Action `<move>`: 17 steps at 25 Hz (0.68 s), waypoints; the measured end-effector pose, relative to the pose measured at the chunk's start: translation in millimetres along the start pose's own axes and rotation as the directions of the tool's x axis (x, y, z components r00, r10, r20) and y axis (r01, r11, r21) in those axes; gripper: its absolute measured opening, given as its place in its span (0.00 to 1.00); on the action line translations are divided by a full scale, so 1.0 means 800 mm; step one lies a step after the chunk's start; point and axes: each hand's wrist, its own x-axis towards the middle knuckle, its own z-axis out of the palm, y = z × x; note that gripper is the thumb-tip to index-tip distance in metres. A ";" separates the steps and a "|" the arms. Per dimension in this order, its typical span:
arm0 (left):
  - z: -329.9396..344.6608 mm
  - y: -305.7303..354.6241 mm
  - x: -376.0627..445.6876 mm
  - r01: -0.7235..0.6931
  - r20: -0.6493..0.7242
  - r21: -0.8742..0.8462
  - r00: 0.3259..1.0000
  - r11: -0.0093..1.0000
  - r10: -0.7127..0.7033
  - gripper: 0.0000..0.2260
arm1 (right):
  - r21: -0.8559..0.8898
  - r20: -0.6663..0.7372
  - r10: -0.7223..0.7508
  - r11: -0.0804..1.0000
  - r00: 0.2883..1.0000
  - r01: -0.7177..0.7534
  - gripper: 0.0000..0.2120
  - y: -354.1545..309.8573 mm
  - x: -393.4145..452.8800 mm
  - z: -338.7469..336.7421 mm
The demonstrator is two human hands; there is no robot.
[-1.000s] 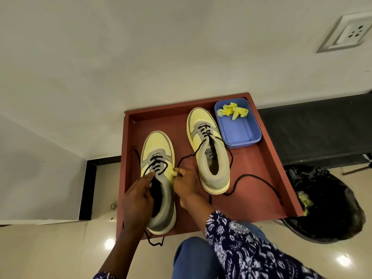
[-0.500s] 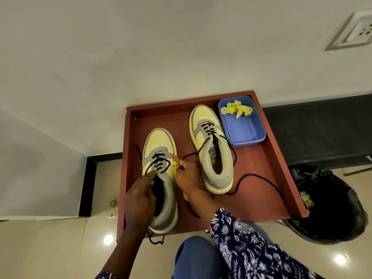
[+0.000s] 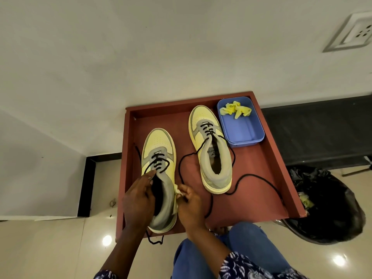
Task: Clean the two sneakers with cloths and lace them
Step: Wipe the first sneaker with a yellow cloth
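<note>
Right hand (image 3: 190,202) had slid rearward along the near sneaker (image 3: 160,178), fingers pinching a yellow cloth (image 3: 176,195) against its collar. Left hand (image 3: 138,198) gripped the tongue, lower centre. Wiping step judged ongoing; lacing next requires releasing the cloth.

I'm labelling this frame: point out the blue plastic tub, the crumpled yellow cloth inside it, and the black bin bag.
Blue plastic tub (image 3: 241,131): head view, bare floor.
Crumpled yellow cloth (image 3: 235,110): head view, middle folds.
Black bin bag (image 3: 326,202): head view, crinkled top.

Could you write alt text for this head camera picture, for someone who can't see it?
A left hand steadies a yellow-grey sneaker on a red tray while the right hand rubs its side with a yellow cloth. A second sneaker stands beside a blue tub.
</note>
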 end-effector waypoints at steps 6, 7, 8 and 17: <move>-0.001 0.000 0.001 -0.012 0.005 -0.015 1.000 1.000 0.012 0.16 | -0.037 -0.076 0.031 0.999 0.997 -0.034 0.04 -0.022 0.059 0.016; -0.001 0.000 0.001 -0.014 0.007 -0.015 1.000 1.000 0.014 0.16 | -0.044 -0.090 0.035 0.998 0.995 -0.039 0.05 -0.028 0.069 0.020; -0.001 0.000 0.001 -0.016 0.006 -0.014 1.000 1.000 0.017 0.16 | -0.054 -0.108 0.039 0.998 0.993 -0.045 0.06 -0.033 0.079 0.022; 0.001 -0.001 0.000 -0.015 0.000 -0.015 1.000 1.000 0.015 0.17 | -0.054 -0.077 -0.022 0.998 0.997 0.018 0.14 -0.087 0.123 0.027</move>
